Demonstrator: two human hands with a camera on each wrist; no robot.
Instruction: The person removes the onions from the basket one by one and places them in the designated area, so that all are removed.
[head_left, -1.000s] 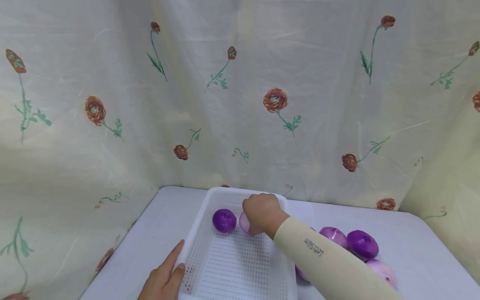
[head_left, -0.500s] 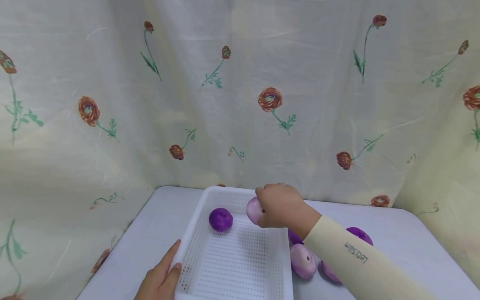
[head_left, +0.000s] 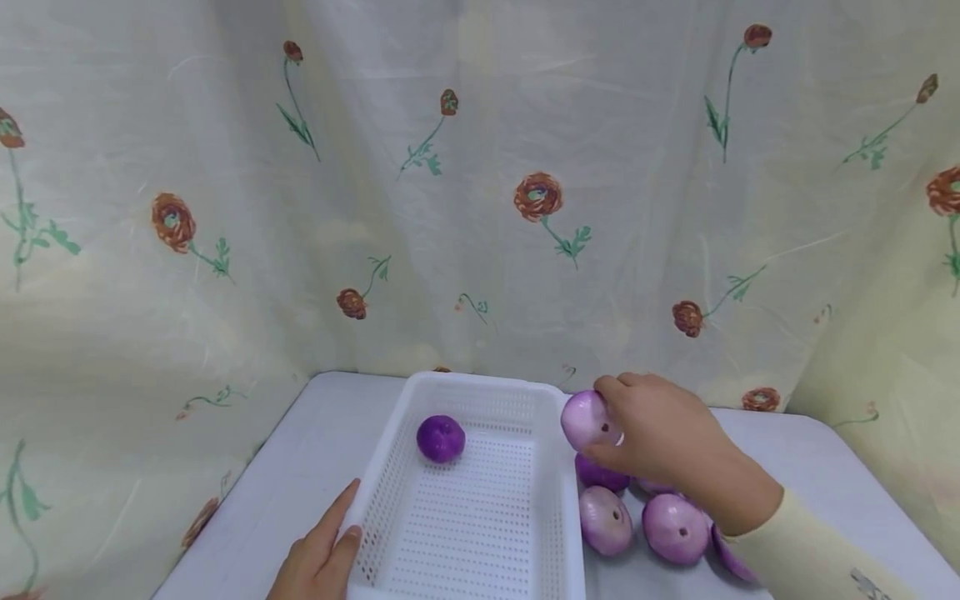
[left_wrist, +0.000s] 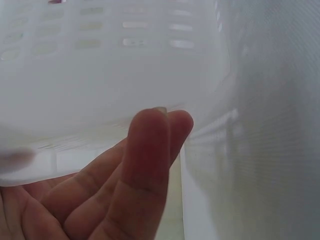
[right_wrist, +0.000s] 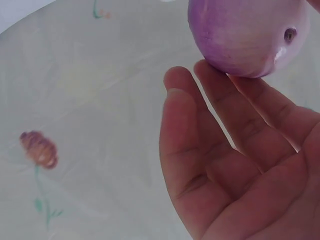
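Note:
My right hand (head_left: 652, 425) holds a glossy pale-purple onion (head_left: 587, 421) between thumb and fingers, just beyond the right rim of a white perforated plastic basket (head_left: 561, 492). In the right wrist view, the onion (right_wrist: 245, 35) rests against the fingertips (right_wrist: 210, 67), its small dark hole showing; most of the thumb is out of frame. My left hand (head_left: 318, 546) grips the basket's left side near the front. In the left wrist view its fingers (left_wrist: 145, 150) lie under the rim, the thumb a blur beyond the wall. One dark purple onion (head_left: 441, 439) sits inside the basket, far left.
Several onions (head_left: 677, 529) lie close together on the white table (head_left: 795, 492), right of the basket and partly under my right forearm. A dark purple onion (head_left: 600, 473) sits beside the basket wall. A flower-patterned curtain (head_left: 480, 208) hangs behind the table.
My right hand has lifted the pale onion from inside the basket and carried it right, past the rim. The left hand keeps its place on the basket, and the head view has shifted slightly.

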